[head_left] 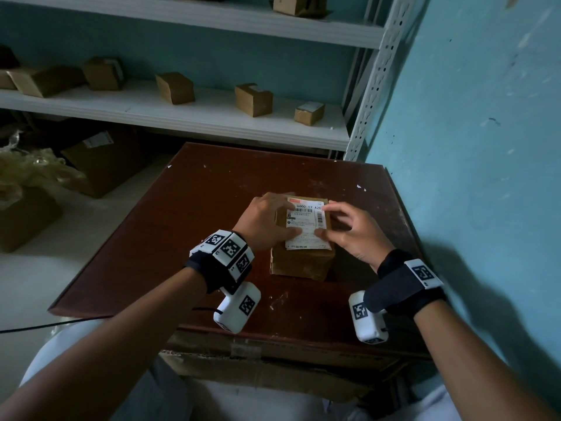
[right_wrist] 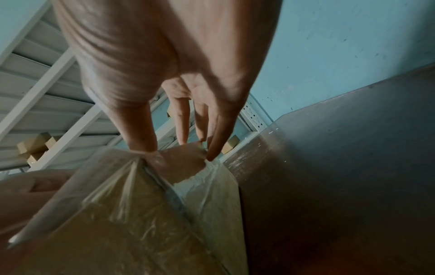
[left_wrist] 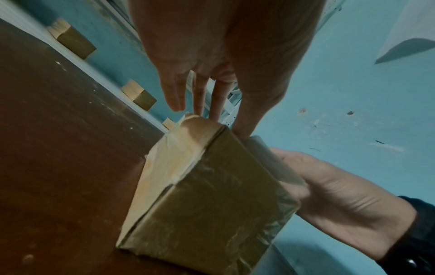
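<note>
Sitting on scuffed brown table (head_left: 206, 214), parcel (head_left: 299, 264), teal wall (head_left: 473, 123)

Dark red-brown table (head_left: 212, 208), scuffed top with white flecks; one brown taped parcel box (head_left: 300, 264) lies flat on it, right of the table's centre, with a white shipping label (head_left: 306, 221) face up on the box top. Behind the table, a white metal shelf (head_left: 212, 123) carries several small cardboard boxes (head_left: 253, 100) in a loose row, all apart from each other. Left of the table, the pale floor (head_left: 30, 284) holds bigger cartons (head_left: 103, 165).
</note>
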A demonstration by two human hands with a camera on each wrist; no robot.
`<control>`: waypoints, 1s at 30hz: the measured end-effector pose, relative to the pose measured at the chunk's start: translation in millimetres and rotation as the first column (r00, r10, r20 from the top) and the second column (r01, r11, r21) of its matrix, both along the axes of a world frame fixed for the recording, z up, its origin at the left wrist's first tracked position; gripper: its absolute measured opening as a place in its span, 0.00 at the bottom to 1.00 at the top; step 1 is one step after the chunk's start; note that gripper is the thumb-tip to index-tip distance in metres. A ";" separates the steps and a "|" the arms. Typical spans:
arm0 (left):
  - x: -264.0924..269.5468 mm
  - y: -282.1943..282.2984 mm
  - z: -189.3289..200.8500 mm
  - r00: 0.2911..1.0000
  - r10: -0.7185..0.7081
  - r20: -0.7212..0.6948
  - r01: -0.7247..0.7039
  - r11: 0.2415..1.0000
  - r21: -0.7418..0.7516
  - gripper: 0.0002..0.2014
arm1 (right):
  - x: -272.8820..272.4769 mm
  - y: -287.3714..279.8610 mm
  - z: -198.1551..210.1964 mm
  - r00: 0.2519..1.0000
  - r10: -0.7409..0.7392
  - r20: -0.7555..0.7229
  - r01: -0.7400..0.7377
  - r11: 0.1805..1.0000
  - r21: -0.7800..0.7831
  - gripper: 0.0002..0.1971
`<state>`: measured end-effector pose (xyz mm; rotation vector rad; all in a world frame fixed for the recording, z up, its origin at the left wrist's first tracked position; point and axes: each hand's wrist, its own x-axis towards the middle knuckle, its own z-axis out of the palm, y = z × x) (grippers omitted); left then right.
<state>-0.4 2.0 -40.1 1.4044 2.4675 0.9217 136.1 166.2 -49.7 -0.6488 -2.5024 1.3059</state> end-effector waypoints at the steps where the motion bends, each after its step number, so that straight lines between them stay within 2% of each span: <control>1: 0.0 -0.1 -0.2 1.000 0.006 -0.005 -0.006 1.000 0.006 0.25 | -0.2 -0.4 -0.1 1.000 -0.001 -0.003 0.001 1.000 -0.001 0.30; 8: -4.9 2.6 -5.2 0.994 0.076 0.081 -0.077 0.997 0.001 0.28 | -0.2 -1.6 0.8 1.000 -0.002 -0.006 0.002 1.000 0.012 0.31; 15: -10.1 3.8 -2.7 0.986 0.105 0.132 -0.127 0.977 0.171 0.15 | -3.9 -1.2 1.0 0.999 -0.017 -0.041 0.019 0.998 0.064 0.31; 21: -8.2 4.2 0.8 0.983 0.077 0.164 -0.126 0.942 0.311 0.07 | -10.7 -1.8 4.3 0.982 -0.071 -0.173 0.085 0.994 0.071 0.38; 23: -8.4 4.5 1.4 0.984 0.071 0.161 -0.122 0.936 0.330 0.07 | -12.3 -3.2 5.9 0.976 -0.083 -0.203 0.103 0.991 0.089 0.34; 27: -10.8 6.0 2.2 0.989 0.060 0.132 -0.102 0.932 0.347 0.07 | -14.0 -4.8 8.3 0.958 -0.118 -0.263 0.152 0.982 0.114 0.14; 30: -12.4 7.4 2.1 0.991 0.054 0.124 -0.096 0.924 0.370 0.08 | -14.6 -4.5 7.7 0.945 -0.108 -0.309 0.160 0.976 0.150 0.04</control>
